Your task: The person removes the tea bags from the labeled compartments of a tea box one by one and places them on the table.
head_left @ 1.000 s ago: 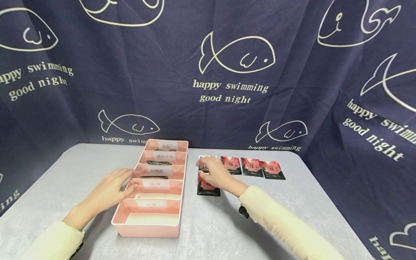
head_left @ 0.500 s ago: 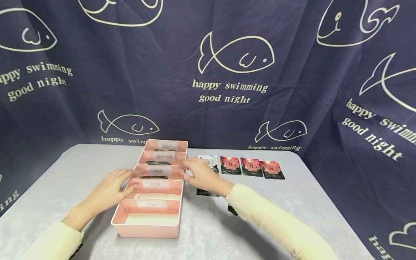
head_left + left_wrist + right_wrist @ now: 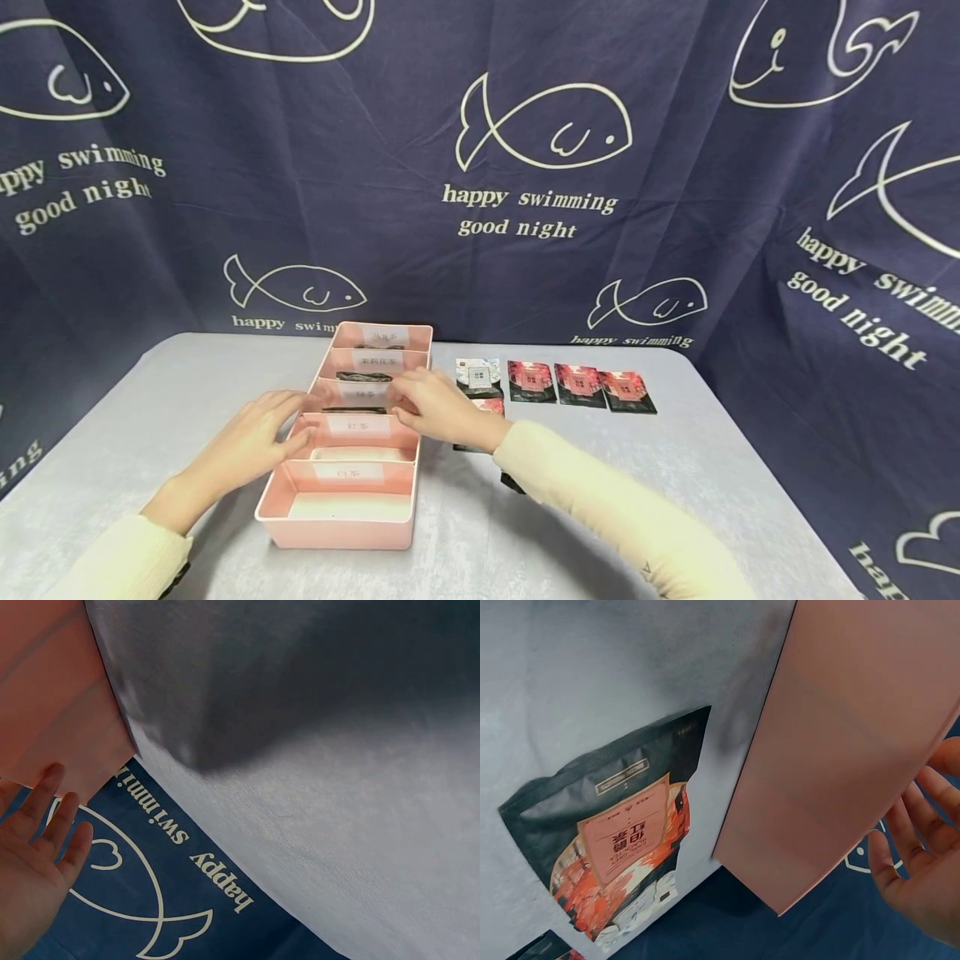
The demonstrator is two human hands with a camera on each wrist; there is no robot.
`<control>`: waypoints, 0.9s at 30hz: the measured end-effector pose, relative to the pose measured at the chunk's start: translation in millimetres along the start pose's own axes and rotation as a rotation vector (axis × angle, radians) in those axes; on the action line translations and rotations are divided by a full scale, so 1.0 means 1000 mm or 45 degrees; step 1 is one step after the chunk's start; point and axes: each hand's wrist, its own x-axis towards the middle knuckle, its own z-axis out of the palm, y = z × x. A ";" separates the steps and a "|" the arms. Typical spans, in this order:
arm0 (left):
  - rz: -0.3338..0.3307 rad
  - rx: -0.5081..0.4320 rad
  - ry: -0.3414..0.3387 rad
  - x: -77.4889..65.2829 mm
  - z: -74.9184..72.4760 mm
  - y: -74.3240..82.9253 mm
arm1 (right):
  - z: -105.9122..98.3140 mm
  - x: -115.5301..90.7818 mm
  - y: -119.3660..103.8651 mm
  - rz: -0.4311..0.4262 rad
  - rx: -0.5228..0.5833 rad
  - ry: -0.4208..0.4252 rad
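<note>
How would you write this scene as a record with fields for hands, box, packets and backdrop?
Left hand: at left rim of pink box
Right hand: over third compartment from far end; grasp hidden
Box: five labelled compartments; dark contents visible in far three
Loose packets: white packet; three red packets right of it; another red packet, partly hidden by right hand
Backdrop: navy fish-print curtain

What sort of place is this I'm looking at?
Probably a makeshift tabletop work booth: dark blue fish-print cloth hangs behind and beside a grey table, which holds a pink divided box and small printed packets.
</note>
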 end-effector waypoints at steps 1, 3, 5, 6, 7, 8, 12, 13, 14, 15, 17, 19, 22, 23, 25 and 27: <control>0.001 0.000 0.001 0.000 0.000 0.000 | 0.001 0.001 0.000 -0.005 -0.008 0.000; 0.002 0.001 0.001 0.000 0.000 -0.001 | 0.003 0.003 -0.001 -0.013 -0.021 0.001; 0.003 0.005 0.004 -0.001 0.001 -0.001 | 0.004 0.005 -0.002 -0.010 -0.034 -0.005; 0.002 0.008 0.005 -0.001 0.001 -0.001 | 0.004 0.006 -0.003 -0.005 -0.039 -0.010; 0.000 0.009 0.003 -0.001 0.001 -0.002 | 0.004 0.007 -0.003 0.002 -0.043 -0.017; -0.002 0.011 0.002 -0.001 0.001 -0.002 | 0.005 0.008 -0.003 0.006 -0.049 -0.020; -0.012 0.005 -0.006 -0.001 0.001 -0.001 | 0.008 0.010 -0.004 0.009 -0.055 -0.008; -0.014 0.002 -0.009 -0.001 0.000 -0.001 | 0.008 0.011 -0.003 0.006 -0.049 0.000; -0.015 0.001 -0.009 -0.001 0.000 -0.001 | 0.009 0.011 -0.003 0.002 -0.047 0.008; -0.017 0.000 -0.011 -0.001 0.000 0.000 | 0.010 0.012 -0.003 0.001 -0.045 0.014; -0.020 0.000 -0.013 -0.001 0.000 0.000 | 0.010 0.012 -0.004 0.000 -0.042 0.026; -0.022 0.002 -0.016 -0.001 0.000 0.000 | 0.011 0.013 -0.004 0.005 -0.035 0.033; -0.020 0.007 -0.012 -0.001 0.000 -0.001 | 0.012 0.014 -0.005 0.011 -0.020 0.050; -0.017 0.007 -0.010 -0.001 0.000 -0.001 | 0.013 0.014 -0.005 0.016 -0.012 0.053; -0.011 0.012 -0.001 -0.001 0.000 -0.001 | 0.014 0.015 -0.006 0.026 -0.006 0.060; -0.006 0.016 0.007 -0.001 0.001 -0.001 | 0.015 0.016 -0.006 0.039 0.000 0.061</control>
